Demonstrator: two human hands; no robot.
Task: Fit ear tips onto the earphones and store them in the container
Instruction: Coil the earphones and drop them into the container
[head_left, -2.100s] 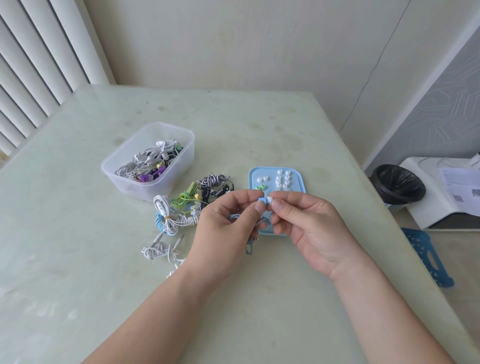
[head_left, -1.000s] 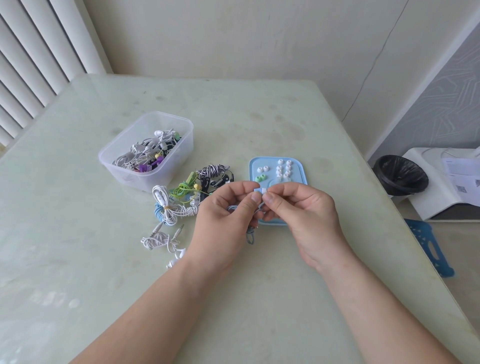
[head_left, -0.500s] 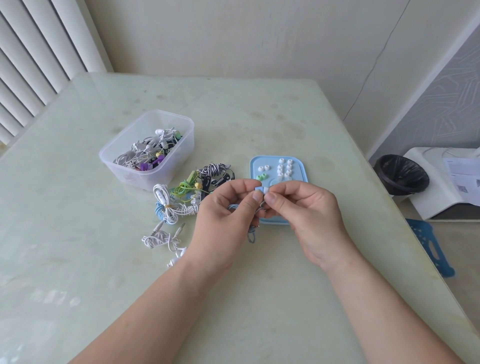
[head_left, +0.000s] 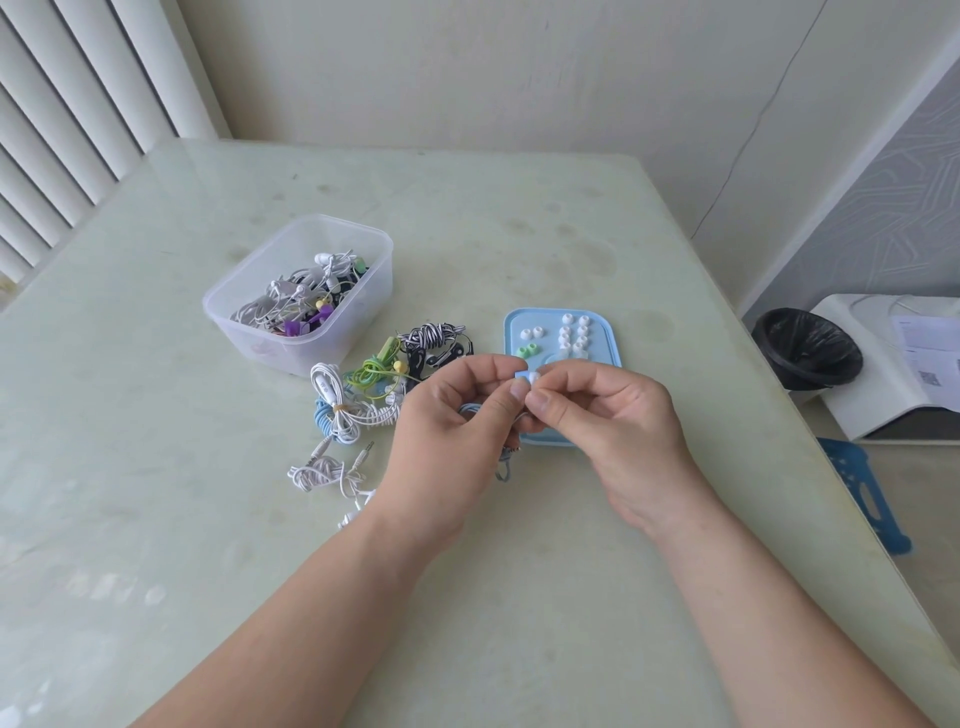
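Toward the table's left edge, a clear container holds stored earphones. Near the middle, the left hand pinches a blue earphone, and the right hand pinches a white ear tip against it. A heap of coiled earphones lies left of the hands. Just behind them, nearer the right edge, a blue tray carries loose ear tips.

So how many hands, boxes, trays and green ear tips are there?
Hands: 2, the left hand pinching the blue earbud, the right hand pinching a white ear tip
Clear box: 1
Blue tray: 1
Green ear tips: 2
Total: 6
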